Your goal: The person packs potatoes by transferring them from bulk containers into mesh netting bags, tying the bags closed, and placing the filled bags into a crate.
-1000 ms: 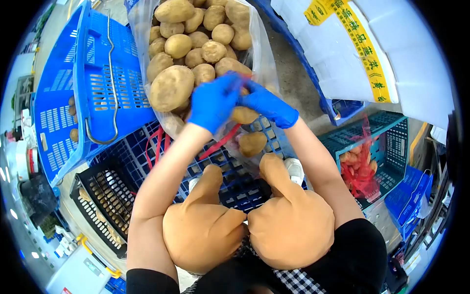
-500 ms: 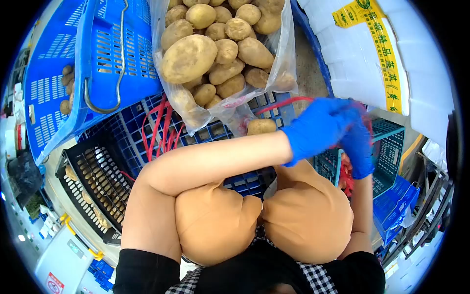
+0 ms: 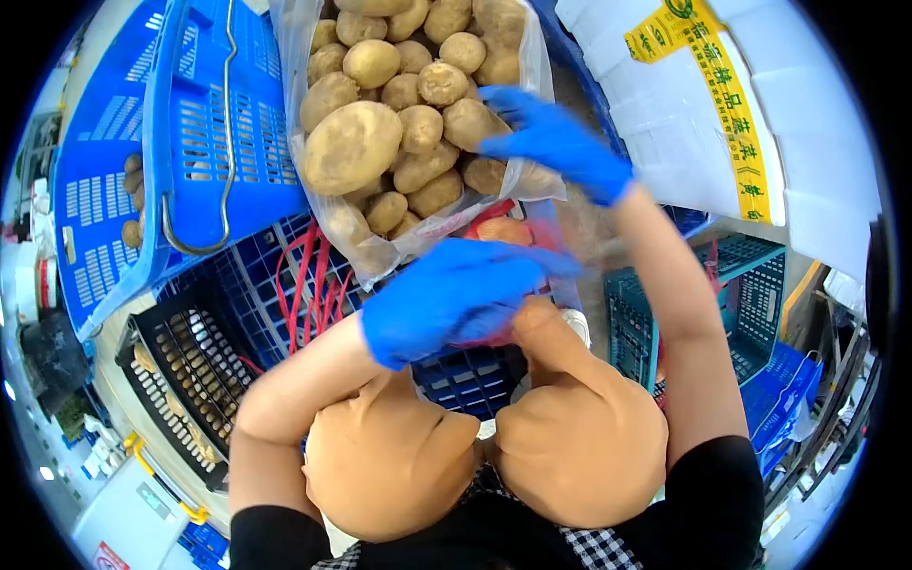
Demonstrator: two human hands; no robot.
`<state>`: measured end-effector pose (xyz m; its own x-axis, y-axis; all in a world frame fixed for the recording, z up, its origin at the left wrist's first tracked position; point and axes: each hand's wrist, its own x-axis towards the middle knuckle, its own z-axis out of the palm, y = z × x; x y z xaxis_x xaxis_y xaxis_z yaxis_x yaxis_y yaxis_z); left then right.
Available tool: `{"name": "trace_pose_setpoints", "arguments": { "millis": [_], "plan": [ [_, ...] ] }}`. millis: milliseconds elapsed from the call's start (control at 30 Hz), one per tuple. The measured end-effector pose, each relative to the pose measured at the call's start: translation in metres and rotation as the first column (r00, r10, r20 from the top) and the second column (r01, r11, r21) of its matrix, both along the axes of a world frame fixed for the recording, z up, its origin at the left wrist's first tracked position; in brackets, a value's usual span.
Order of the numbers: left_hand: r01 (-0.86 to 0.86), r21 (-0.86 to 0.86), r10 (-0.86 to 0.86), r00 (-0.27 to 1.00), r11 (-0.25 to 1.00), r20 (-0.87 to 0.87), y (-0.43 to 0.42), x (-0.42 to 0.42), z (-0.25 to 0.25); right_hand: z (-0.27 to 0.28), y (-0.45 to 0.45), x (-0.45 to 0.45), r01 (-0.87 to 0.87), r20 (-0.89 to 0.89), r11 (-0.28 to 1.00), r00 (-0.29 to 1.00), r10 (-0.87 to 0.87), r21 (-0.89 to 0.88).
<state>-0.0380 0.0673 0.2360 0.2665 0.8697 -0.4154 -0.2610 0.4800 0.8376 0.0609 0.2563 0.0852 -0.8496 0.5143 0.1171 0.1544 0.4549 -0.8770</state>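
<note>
Showing left hand (image 3: 451, 296) at a red net (image 3: 502, 228), right hand (image 3: 565, 144) over a bag (image 3: 370, 255) of potatoes (image 3: 423, 128); both gloved blue.
Left: motion-blurred, back of the hand up, fingers stretched out; can't tell if it's clamped on the net. Right: fingers spread apart over the bag's right side; can't tell if the tips touch a potato. Net is at the near side of the bag, partly hidden by the left hand, something pale orange inside. Bag is clear, mouth open, heaped; biggest potato near the left edge. Around: blue crate (image 3: 204, 123) left of the bag, red straps (image 3: 313, 275) on a blue grid (image 3: 470, 385), black crate (image 3: 204, 366) lower left, green crate (image 3: 755, 313) right, white box (image 3: 655, 104) upper right.
</note>
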Motion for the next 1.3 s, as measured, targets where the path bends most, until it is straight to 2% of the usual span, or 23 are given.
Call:
{"name": "trace_pose_setpoints", "arguments": {
  "millis": [33,67,133,167,200,233,333,367,433,467,500,567,600,633,700,767,800,833,967,1067,1167,1267,1300],
  "plan": [
    [-0.056,-0.149,0.048,0.997,0.987,-0.054,-0.003,-0.01,0.008,-0.027,-0.006,-0.017,0.006,0.013,0.94,1.0,-0.012,0.34],
    [-0.152,-0.066,0.139,0.975,0.986,-0.175,-0.011,-0.016,0.003,-0.029,-0.007,-0.028,0.023,0.125,0.93,0.989,-0.074,0.367],
    [-0.38,-0.18,0.378,0.924,0.907,-0.047,-0.036,-0.031,-0.005,-0.034,-0.012,-0.039,0.044,0.348,0.91,0.915,-0.202,0.411],
    [-0.484,-0.232,0.499,0.866,0.844,0.006,-0.048,-0.038,-0.009,-0.033,-0.008,-0.037,0.089,0.387,0.931,0.892,-0.232,0.354],
    [-0.513,-0.373,0.608,0.767,0.773,0.205,-0.061,-0.05,-0.009,-0.025,0.0,-0.032,0.133,0.427,0.945,0.867,-0.257,0.299],
    [-0.542,-0.368,0.63,0.756,0.755,0.179,-0.074,-0.056,-0.007,-0.02,0.007,-0.027,0.175,0.47,0.954,0.839,-0.275,0.245],
    [-0.603,-0.349,0.672,0.731,0.718,0.119,-0.097,-0.059,-0.006,-0.016,0.033,-0.011,0.306,0.406,0.906,0.818,-0.408,0.293],
    [-0.597,-0.346,0.662,0.742,0.724,0.104,-0.099,-0.059,-0.005,-0.017,0.035,-0.016,0.273,0.441,0.871,0.776,-0.45,0.409],
    [-0.596,-0.33,0.641,0.767,0.732,0.036,-0.095,-0.059,-0.007,-0.011,0.027,-0.026,0.1,0.369,0.792,0.845,-0.386,0.602],
    [-0.589,-0.331,0.628,0.778,0.737,0.011,-0.09,-0.059,-0.013,-0.008,0.02,-0.034,0.019,0.338,0.726,0.876,-0.343,0.688],
    [-0.582,-0.33,0.613,0.79,0.743,-0.012,-0.087,-0.061,-0.022,-0.009,0.009,-0.045,0.048,0.252,0.593,0.875,-0.414,0.804],
    [-0.564,-0.349,0.591,0.806,0.748,-0.034,-0.087,-0.062,-0.033,-0.013,-0.026,-0.059,0.009,0.294,0.682,0.898,-0.326,0.731],
    [-0.576,-0.286,0.569,0.814,0.765,-0.118,-0.087,-0.061,-0.036,-0.012,-0.04,-0.059,-0.016,0.313,0.723,0.908,-0.28,0.691],
    [-0.583,-0.223,0.549,0.811,0.781,-0.202,-0.087,-0.059,-0.038,-0.009,-0.047,-0.057,0.073,0.207,0.729,0.935,-0.287,0.68],
    [-0.603,-0.203,0.569,0.797,0.772,-0.202,-0.087,-0.06,-0.04,-0.004,-0.058,-0.054,0.243,-0.019,0.741,0.955,-0.297,0.626],
    [-0.617,-0.299,0.637,0.77,0.728,-0.038,-0.089,-0.068,-0.04,-0.003,-0.081,-0.046,0.116,0.105,0.802,0.971,-0.217,0.586],
    [-0.638,-0.293,0.657,0.753,0.713,-0.039,-0.091,-0.07,-0.04,-0.009,-0.088,-0.042,0.051,0.166,0.828,0.971,-0.172,0.559],
    [-0.656,-0.289,0.676,0.736,0.697,-0.04,-0.094,-0.071,-0.04,-0.027,-0.093,-0.04,-0.145,0.498,0.936,0.867,-0.036,0.321],
    [-0.662,-0.241,0.678,0.735,0.709,-0.023,-0.093,-0.074,-0.043,-0.048,-0.11,-0.032,0.015,0.357,0.916,0.918,-0.171,0.401],
    [-0.654,-0.291,0.688,0.726,0.698,0.017,-0.091,-0.074,-0.047,-0.059,-0.12,-0.039,0.131,0.369,0.905,0.882,-0.293,0.406],
    [-0.61,-0.36,0.68,0.727,0.706,0.1,-0.09,-0.071,-0.046,-0.045,-0.112,-0.054,0.057,0.586,0.962,0.783,-0.21,0.268],
    [-0.584,-0.356,0.658,0.742,0.73,0.131,-0.083,-0.068,-0.051,-0.054,-0.11,-0.056,-0.072,0.643,0.937,0.745,-0.178,0.343],
    [-0.589,-0.358,0.662,0.74,0.725,0.122,-0.081,-0.067,-0.051,-0.056,-0.109,-0.053,-0.062,0.614,0.94,0.771,-0.167,0.334]
  ]
}}
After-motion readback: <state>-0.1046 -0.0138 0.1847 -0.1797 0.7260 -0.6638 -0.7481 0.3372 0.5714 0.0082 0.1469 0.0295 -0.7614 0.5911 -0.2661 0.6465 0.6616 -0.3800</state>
